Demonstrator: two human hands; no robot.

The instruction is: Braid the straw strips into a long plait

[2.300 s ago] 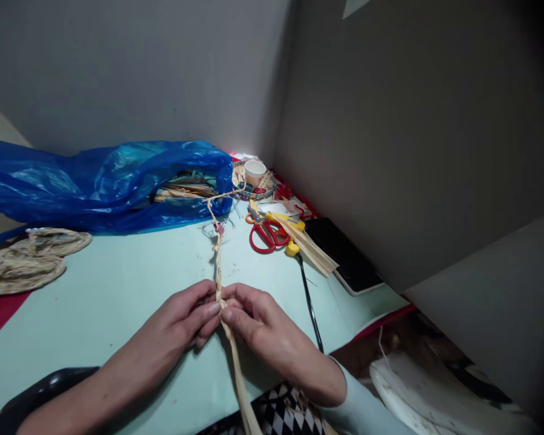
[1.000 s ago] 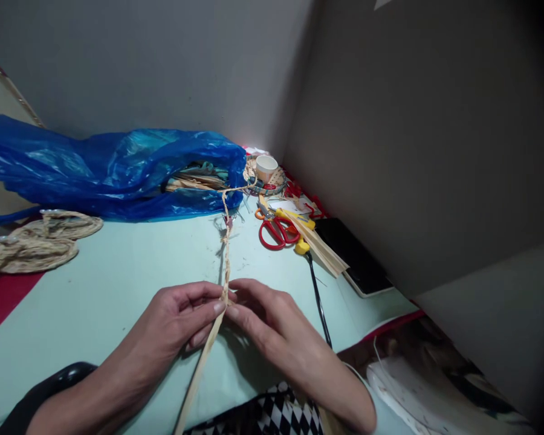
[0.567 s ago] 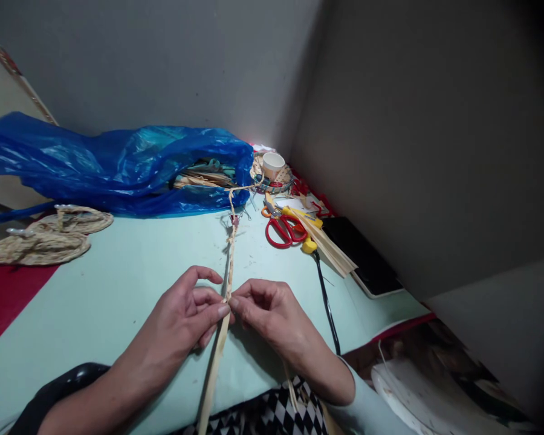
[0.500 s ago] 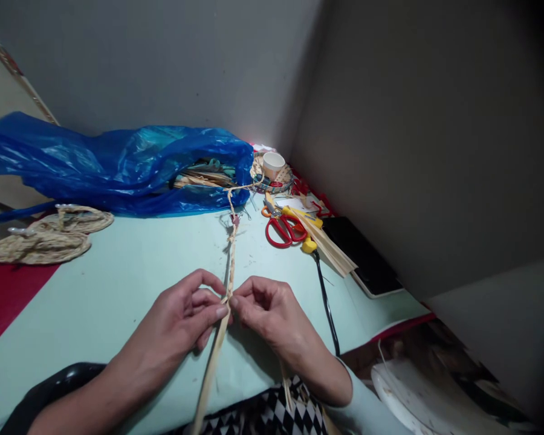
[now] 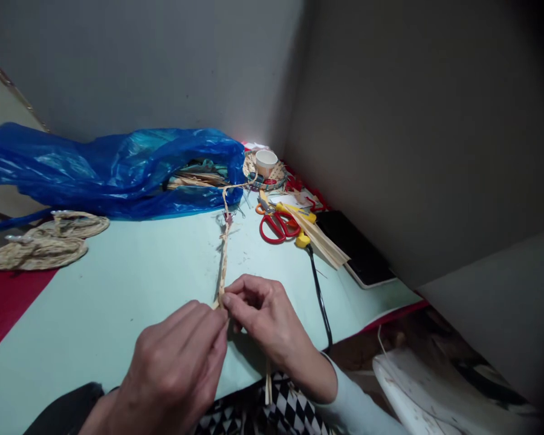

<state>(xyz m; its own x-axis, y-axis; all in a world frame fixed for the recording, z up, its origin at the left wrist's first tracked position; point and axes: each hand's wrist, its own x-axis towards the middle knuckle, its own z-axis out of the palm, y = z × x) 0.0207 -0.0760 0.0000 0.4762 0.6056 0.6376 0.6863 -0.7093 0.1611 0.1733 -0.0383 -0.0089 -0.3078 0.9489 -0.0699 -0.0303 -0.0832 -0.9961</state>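
A thin braided straw cord (image 5: pixel 223 254) runs taut across the pale green table (image 5: pixel 131 284) from the far clutter toward me. My left hand (image 5: pixel 181 368) is raised and curled, fingertips pinching the braid's near end. My right hand (image 5: pixel 263 317) pinches the same spot from the right, fingers bent. A loose pale strand (image 5: pixel 268 383) hangs below the right hand over the checkered cloth (image 5: pixel 272 414) at my lap. The left hand hides the other loose strands.
A blue plastic bag (image 5: pixel 113 169) with straw lies at the back. Woven straw pieces (image 5: pixel 45 241) sit at the left. Red scissors (image 5: pixel 276 225), a yellow-handled tool (image 5: pixel 299 217), a straw bundle (image 5: pixel 321 244), a black phone (image 5: pixel 353 241), a cable (image 5: pixel 320 296) and a white cup (image 5: pixel 266 161) crowd the right corner.
My left hand has lifted and turned over toward the camera, covering the strand that trailed down to the left. The right hand keeps its pinch; a strand now hangs below it.
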